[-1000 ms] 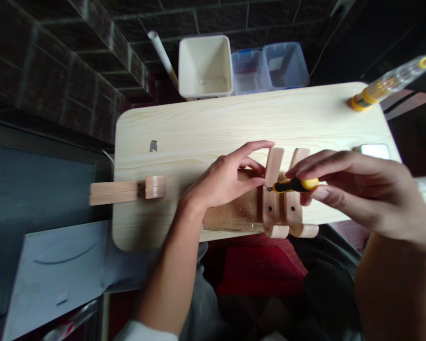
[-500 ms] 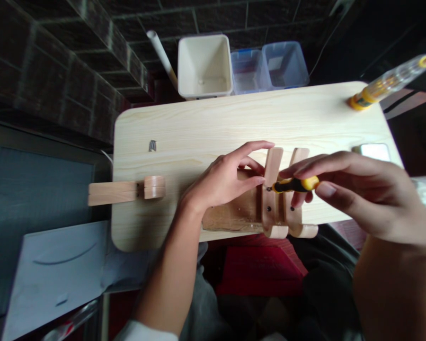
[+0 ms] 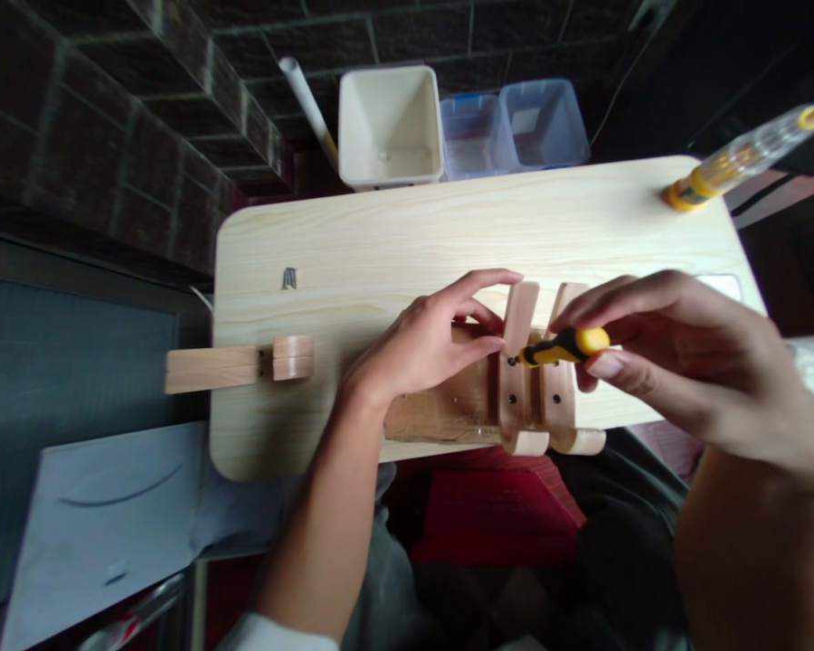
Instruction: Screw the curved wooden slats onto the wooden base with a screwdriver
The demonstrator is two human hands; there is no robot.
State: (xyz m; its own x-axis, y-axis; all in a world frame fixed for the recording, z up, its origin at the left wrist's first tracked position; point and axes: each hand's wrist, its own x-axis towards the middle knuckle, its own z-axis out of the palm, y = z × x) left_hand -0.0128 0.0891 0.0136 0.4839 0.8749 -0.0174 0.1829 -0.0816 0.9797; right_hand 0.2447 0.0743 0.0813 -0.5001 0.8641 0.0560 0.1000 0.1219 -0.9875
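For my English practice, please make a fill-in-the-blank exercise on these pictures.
The tool in the right hand is a ____.
The left hand touches a wooden piece with ____ upright slats.
In this view, the clear plastic boxes stand to the ____ of the white bin.
Answers: screwdriver; two; right.

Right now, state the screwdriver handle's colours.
Black and yellow, with a yellow end on the screwdriver handle; the head view shows it best.

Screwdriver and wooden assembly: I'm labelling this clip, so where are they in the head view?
Yellow-and-black screwdriver (image 3: 556, 351), head view, on its handle.
Wooden assembly (image 3: 521, 312), head view, on the upper end of its left upright slat.
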